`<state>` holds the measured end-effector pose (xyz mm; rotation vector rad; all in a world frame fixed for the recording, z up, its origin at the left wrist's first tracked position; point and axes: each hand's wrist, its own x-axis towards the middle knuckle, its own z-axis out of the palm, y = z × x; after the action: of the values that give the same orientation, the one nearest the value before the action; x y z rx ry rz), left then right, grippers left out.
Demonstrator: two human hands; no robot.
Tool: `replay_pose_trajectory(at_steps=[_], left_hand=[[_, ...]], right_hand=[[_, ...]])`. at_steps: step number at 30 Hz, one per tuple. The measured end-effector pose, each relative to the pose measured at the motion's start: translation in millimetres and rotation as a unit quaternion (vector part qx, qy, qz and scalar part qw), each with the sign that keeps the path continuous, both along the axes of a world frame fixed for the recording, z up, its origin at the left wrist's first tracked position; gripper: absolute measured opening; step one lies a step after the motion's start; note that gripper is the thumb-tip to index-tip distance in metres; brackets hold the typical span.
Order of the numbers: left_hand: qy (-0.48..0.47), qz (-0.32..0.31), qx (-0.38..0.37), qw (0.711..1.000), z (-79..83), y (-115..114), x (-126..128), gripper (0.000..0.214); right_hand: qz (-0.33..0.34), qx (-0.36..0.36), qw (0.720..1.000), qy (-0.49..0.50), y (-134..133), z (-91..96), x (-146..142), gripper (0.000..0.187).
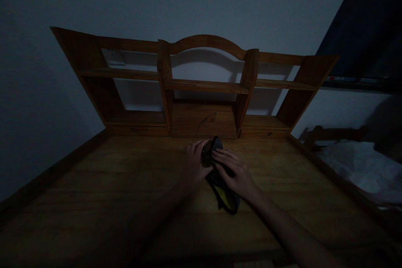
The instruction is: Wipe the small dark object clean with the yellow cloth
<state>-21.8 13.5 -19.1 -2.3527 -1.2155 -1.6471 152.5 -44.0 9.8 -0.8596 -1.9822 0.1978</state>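
Observation:
A dark shoe (216, 182) with a yellow-green insole lies on the wooden desk, its toe pointing away from me and its opening toward me. My right hand (234, 169) rests over the shoe's upper, fingers pressed around its front part. On the other side, my left hand (198, 163) curls around a small dark, rounded object (206, 153) held against the shoe's toe. Dim light hides what kind of object it is. The left fingertips are partly covered by it.
The wooden desk top (125, 184) spreads around both hands. Behind it stands a wooden shelf unit (204, 88) with several compartments. To the right are a wooden chair back (336, 133) and a pale cloth or bag (361, 167). A dark window or curtain (364, 29) is at upper right.

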Motion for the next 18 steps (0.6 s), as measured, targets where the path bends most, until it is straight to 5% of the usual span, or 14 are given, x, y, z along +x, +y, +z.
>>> replay_pose_trajectory(at_steps=[6, 13, 18], left_hand=[[0.051, -0.031, 0.018, 0.998, 6.8, -10, -3, 0.072], [0.080, -0.024, 0.009, 0.996, 6.2, -13, -3, 0.067], [0.087, -0.017, 0.004, 0.996, 6.2, -12, -4, 0.074]], right_hand=[[-0.015, 0.039, 0.983, -0.180, -4, 5.5, -2, 0.050], [0.001, 0.002, 0.987, -0.158, -1, 1.2, -3, 0.032], [0.027, -0.025, 0.994, -0.104, -1, 1.4, -5, 0.036]])
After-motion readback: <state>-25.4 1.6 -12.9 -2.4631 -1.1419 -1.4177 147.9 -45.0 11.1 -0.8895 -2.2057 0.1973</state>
